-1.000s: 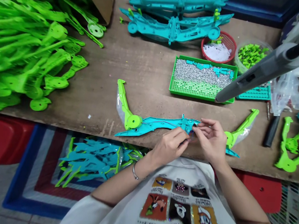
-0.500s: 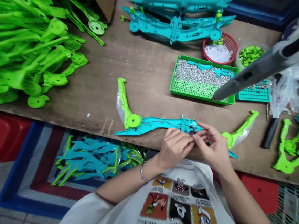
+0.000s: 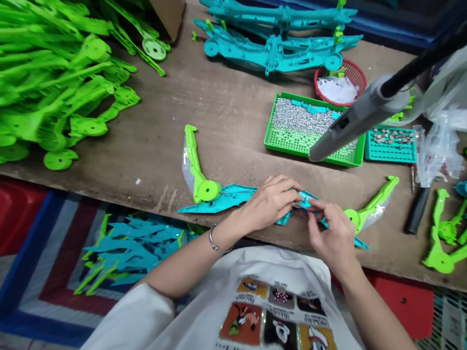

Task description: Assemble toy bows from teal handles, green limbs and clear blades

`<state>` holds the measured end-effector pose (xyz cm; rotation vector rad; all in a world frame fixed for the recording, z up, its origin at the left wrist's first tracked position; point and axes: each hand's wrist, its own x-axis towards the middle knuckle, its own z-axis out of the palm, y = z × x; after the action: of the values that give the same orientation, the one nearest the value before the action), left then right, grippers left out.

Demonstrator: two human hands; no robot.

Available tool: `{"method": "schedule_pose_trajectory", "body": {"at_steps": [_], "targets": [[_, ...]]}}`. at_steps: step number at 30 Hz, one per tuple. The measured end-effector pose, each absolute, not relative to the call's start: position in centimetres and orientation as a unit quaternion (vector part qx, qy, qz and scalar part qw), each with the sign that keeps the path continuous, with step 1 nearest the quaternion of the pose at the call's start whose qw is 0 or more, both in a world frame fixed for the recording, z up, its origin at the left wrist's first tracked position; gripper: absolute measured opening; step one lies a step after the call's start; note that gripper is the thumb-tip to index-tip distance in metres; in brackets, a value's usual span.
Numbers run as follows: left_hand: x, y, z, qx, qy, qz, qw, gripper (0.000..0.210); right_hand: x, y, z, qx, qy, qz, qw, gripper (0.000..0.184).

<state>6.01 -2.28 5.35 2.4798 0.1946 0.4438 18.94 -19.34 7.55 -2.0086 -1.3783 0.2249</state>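
A turquoise toy bow body (image 3: 232, 195) lies along the front of the table, a bright green limb at each end: the left limb (image 3: 196, 166) and the right limb (image 3: 370, 207). My left hand (image 3: 274, 202) is curled over its middle, fingertips on the bow. Just right of these fingertips sits a small turquoise piece (image 3: 305, 203). My right hand (image 3: 332, 231) is closed in a pinch beside that piece; what lies between thumb and finger is hidden. A thin wire runs along the bow's left half. The bow's centre is mostly covered by my hands.
A grey hanging tool (image 3: 346, 122) slants over a green tray (image 3: 274, 138) of screws. Behind stand turquoise bow bodies (image 3: 271, 51) and a red basket (image 3: 361, 80). Green parts (image 3: 62, 91) are heaped at left. A black-handled tool (image 3: 418, 210) lies at right.
My left hand has moved forward and now covers the bow's middle. The small turquoise piece now shows between my hands, where wires showed before. My right hand stays close by.
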Motion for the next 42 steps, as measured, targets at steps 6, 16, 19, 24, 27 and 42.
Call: {"method": "schedule_pose_trajectory", "body": {"at_steps": [6,16,19,24,27,42], "targets": [[5.1,-3.9,5.1,0.923,0.118,0.199,0.307,0.014,20.0,-18.1,6.1,-0.795,-0.548,-0.051,0.257,0.016],[5.0,-5.1,4.7,0.900,0.153,0.214,0.348,0.005,21.1,-15.7,5.6,-0.772,-0.535,0.121,0.321,0.011],[5.5,-5.1,4.6,0.893,0.186,0.218,0.349,0.007,21.5,-15.6,6.1,-0.743,-0.558,0.175,0.326,0.016],[5.8,-5.1,5.1,0.912,0.227,0.200,0.277,0.027,21.9,-15.6,6.4,-0.744,-0.538,0.206,0.338,0.010],[6.0,-5.0,5.1,0.916,0.214,0.204,0.272,0.013,22.1,-15.6,6.3,-0.744,-0.535,0.202,0.345,0.008],[7.1,-6.5,4.1,0.918,0.232,0.256,0.197,0.012,22.3,-16.9,10.2,-0.752,-0.532,0.215,0.325,0.018]]}}
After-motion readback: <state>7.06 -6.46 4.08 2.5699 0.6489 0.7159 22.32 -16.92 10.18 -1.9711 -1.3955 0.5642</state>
